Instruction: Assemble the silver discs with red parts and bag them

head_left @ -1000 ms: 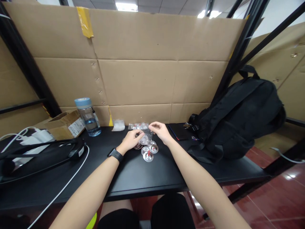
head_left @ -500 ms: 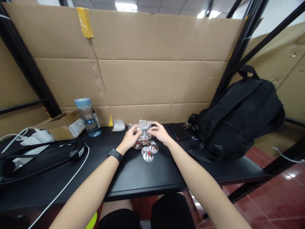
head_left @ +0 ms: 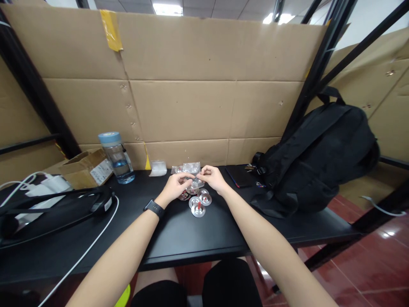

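Note:
My left hand [head_left: 175, 186] and my right hand [head_left: 213, 178] meet at the middle of the black table [head_left: 179, 232], fingers pinched on a small clear plastic bag [head_left: 193, 182] held between them. Just below the hands lie several round silver metal discs with red centres [head_left: 199, 203]. More clear bags with the same parts [head_left: 187, 167] lie behind the hands by the cardboard wall. A black watch sits on my left wrist.
A water bottle with a blue lid [head_left: 116, 157] and an open cardboard box [head_left: 84, 169] stand at the left. A black bag with white cables [head_left: 51, 209] lies at far left. A black backpack [head_left: 319, 153] fills the right side, a dark notebook [head_left: 241, 175] beside it.
Both hands drew closer together over the discs. The clear bag was first lifted, and is now pinched lower between the fingertips.

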The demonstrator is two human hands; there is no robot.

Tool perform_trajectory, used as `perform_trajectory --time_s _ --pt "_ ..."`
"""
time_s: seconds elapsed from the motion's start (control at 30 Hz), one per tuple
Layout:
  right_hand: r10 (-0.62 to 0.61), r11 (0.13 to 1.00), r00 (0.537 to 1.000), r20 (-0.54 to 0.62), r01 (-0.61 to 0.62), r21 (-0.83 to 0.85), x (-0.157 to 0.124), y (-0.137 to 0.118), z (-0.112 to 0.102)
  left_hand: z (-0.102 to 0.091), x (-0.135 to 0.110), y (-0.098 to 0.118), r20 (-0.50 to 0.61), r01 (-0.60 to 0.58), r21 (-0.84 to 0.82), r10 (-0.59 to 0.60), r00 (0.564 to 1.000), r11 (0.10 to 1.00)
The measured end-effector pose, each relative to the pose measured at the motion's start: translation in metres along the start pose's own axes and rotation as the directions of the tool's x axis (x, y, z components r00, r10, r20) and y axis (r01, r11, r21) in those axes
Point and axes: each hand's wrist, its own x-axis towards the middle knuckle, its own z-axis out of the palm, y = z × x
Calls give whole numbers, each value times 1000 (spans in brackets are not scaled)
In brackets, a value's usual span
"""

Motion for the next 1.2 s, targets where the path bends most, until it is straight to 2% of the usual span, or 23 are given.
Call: perform_trajectory --time_s 0.2,0.3,0.47,0.6,0.9,1.2 --pt "49 996 996 71 -44 -77 -2 -5 0 1 3 -8 -23 -58 1 58 998 998" --pt "33 994 998 59 -27 -110 -2 -4 0 0 3 -9 -20 -40 -7 40 999 999" --pt "82 992 995 56 -76 -102 -1 0 0 0 2 -8 -37 -12 16 13 999 1000" --pt "84 992 994 72 -76 -101 -5 -5 -1 0 2 -5 -49 -19 38 21 999 999" --pt "69 994 978 197 -51 -96 -12 -26 -3 -1 2 2 8 -75 -149 77 997 986" --pt "50 996 970 239 -31 -81 -12 -25 -5 -5 1 3 47 -11 -228 22 999 974"
